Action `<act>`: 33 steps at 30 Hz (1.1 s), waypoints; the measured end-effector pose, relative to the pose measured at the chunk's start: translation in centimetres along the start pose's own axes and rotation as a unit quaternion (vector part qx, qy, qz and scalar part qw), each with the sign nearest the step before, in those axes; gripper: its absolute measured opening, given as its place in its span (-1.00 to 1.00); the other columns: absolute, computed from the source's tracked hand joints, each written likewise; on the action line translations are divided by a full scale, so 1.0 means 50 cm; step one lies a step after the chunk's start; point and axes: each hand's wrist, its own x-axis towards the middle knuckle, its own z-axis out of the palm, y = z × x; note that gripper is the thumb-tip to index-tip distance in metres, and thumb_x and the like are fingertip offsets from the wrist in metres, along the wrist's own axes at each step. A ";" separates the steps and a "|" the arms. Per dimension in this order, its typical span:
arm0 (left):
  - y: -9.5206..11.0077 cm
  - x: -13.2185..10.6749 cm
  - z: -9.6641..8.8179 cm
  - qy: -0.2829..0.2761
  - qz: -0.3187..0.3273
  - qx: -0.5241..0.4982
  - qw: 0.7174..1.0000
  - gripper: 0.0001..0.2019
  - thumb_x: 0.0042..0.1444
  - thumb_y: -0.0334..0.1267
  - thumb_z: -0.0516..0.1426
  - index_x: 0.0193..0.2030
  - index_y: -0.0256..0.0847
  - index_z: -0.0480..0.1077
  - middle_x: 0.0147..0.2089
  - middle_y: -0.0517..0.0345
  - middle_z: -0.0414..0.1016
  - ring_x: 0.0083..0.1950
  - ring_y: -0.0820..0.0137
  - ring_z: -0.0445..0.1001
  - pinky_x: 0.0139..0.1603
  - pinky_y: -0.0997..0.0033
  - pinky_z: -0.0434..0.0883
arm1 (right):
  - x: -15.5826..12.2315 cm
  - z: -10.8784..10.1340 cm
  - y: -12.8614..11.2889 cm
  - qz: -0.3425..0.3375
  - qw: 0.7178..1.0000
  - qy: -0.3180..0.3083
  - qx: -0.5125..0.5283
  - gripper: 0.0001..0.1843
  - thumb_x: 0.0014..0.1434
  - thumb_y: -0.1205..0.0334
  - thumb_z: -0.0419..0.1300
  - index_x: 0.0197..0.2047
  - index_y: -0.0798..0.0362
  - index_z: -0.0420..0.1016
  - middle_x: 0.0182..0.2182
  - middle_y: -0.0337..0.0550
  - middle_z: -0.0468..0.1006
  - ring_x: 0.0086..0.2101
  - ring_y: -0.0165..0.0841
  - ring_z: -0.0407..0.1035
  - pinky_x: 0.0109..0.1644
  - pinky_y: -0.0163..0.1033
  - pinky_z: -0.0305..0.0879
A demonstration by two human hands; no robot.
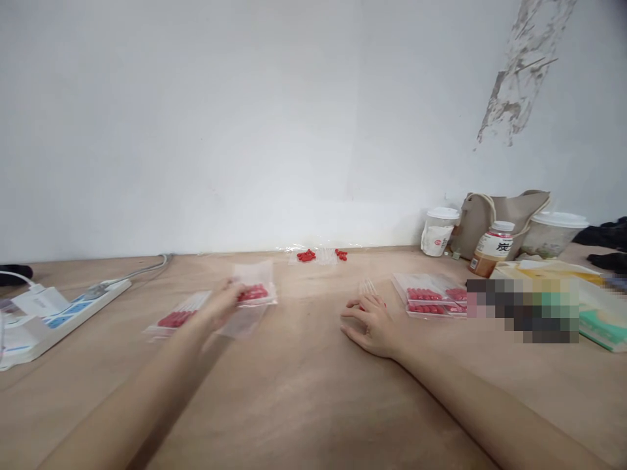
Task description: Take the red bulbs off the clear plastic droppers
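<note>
My left hand (226,305), smeared by motion, grips a small clear plastic bag (255,292) with red pieces inside, raised a little above the table. To its left, another clear bag (179,316) of thin clear sticks with red ends lies flat. My right hand (371,325) rests on the table with its fingers curled over a few clear sticks (367,287); their clear ends stick out past the fingers and a bit of red shows beneath. Right of that hand lie several filled bags (426,301) side by side. Loose red-ended pieces (306,255) lie on clear plastic by the wall.
A white power strip (66,320) with plugs and a cable sits at the left. At the back right stand a lidded cup (439,232), a bottle (494,248), a grey bag (504,215) and a larger cup (551,235). A tray (600,294) holds green packs.
</note>
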 end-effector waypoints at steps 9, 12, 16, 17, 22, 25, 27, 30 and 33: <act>0.004 -0.138 0.208 -0.094 0.082 0.057 0.991 -0.35 -0.09 -0.22 0.20 0.13 -0.34 0.06 -0.25 -0.01 0.45 -0.16 0.25 0.44 -0.09 0.21 0.36 | -0.002 0.018 -0.031 -0.019 1.000 -0.019 0.004 -0.72 0.05 0.17 0.14 -0.12 -0.03 0.39 -0.26 -0.14 0.46 -0.22 -0.29 0.26 -0.08 -0.13 0.04; -0.011 -0.149 0.172 -0.064 0.279 0.224 0.932 -0.47 -0.17 -0.06 0.23 -0.04 -0.21 0.29 -0.09 -0.03 0.34 0.03 0.12 0.29 0.04 0.07 0.24 | -0.002 0.021 -0.026 -0.022 1.000 -0.021 -0.001 -0.74 0.07 0.17 0.13 -0.13 -0.05 0.40 -0.27 -0.16 0.48 -0.23 -0.30 0.26 -0.08 -0.14 0.01; -0.043 -0.133 0.126 -0.130 0.494 0.297 0.807 -0.66 -0.01 -0.13 0.14 -0.08 -0.14 0.34 -0.01 0.01 0.28 0.06 0.23 0.26 0.06 0.18 0.25 | 0.002 0.025 -0.025 -0.030 0.999 -0.021 -0.007 -0.77 0.09 0.18 0.11 -0.14 -0.07 0.43 -0.32 -0.18 0.49 -0.26 -0.32 0.26 -0.11 -0.15 -0.01; -0.050 -0.125 0.121 -0.152 0.518 0.300 0.786 -0.70 0.04 -0.17 0.11 -0.06 -0.14 0.33 0.00 0.01 0.29 0.05 0.27 0.28 0.05 0.24 0.28 | 0.003 0.025 -0.025 -0.033 0.999 -0.021 -0.008 -0.77 0.10 0.17 0.11 -0.15 -0.07 0.44 -0.33 -0.18 0.49 -0.27 -0.33 0.27 -0.12 -0.16 -0.01; -0.067 -0.091 0.133 -0.185 0.593 0.327 0.712 -0.78 0.18 -0.27 -0.03 -0.12 -0.13 0.39 -0.11 0.08 0.43 -0.14 0.40 0.43 -0.11 0.41 0.38 | 0.012 0.031 -0.022 -0.054 0.998 -0.028 -0.013 -0.73 0.07 0.05 0.13 -0.18 -0.05 0.45 -0.38 -0.18 0.47 -0.30 -0.34 0.27 -0.15 -0.18 0.01; -0.062 -0.092 0.146 -0.166 0.572 0.315 0.739 -0.77 0.19 -0.28 -0.05 -0.17 -0.14 0.42 -0.17 0.10 0.47 -0.19 0.41 0.45 -0.15 0.42 0.37 | 0.024 0.040 -0.019 -0.070 0.997 -0.005 -0.023 -0.74 0.05 0.06 0.15 -0.20 -0.04 0.46 -0.38 -0.17 0.46 -0.31 -0.36 0.26 -0.16 -0.20 0.02; -0.054 -0.099 0.151 -0.168 0.524 0.287 0.784 -0.77 0.19 -0.27 -0.05 -0.20 -0.14 0.43 -0.21 0.12 0.48 -0.21 0.42 0.44 -0.16 0.43 0.36 | 0.034 0.050 -0.018 -0.083 0.996 0.023 -0.034 -0.77 0.03 0.09 0.17 -0.24 -0.02 0.47 -0.38 -0.17 0.44 -0.32 -0.36 0.25 -0.18 -0.21 0.02; -0.043 -0.109 0.156 -0.190 0.448 0.245 0.839 -0.77 0.18 -0.24 -0.03 -0.27 -0.16 0.46 -0.29 0.13 0.48 -0.26 0.43 0.42 -0.20 0.44 0.35 | 0.049 0.063 -0.017 -0.107 0.992 0.048 -0.043 -0.82 0.02 0.15 0.17 -0.28 0.00 0.46 -0.40 -0.17 0.42 -0.34 -0.37 0.23 -0.22 -0.23 0.02; -0.036 -0.111 0.161 -0.200 0.384 0.205 0.878 -0.79 0.12 -0.22 0.04 -0.37 -0.19 0.48 -0.36 0.13 0.47 -0.31 0.42 0.41 -0.26 0.45 0.35 | 0.055 0.072 -0.018 -0.126 0.990 0.052 -0.035 -0.89 0.04 0.24 0.13 -0.31 0.04 0.41 -0.41 -0.18 0.41 -0.34 -0.39 0.23 -0.22 -0.23 0.03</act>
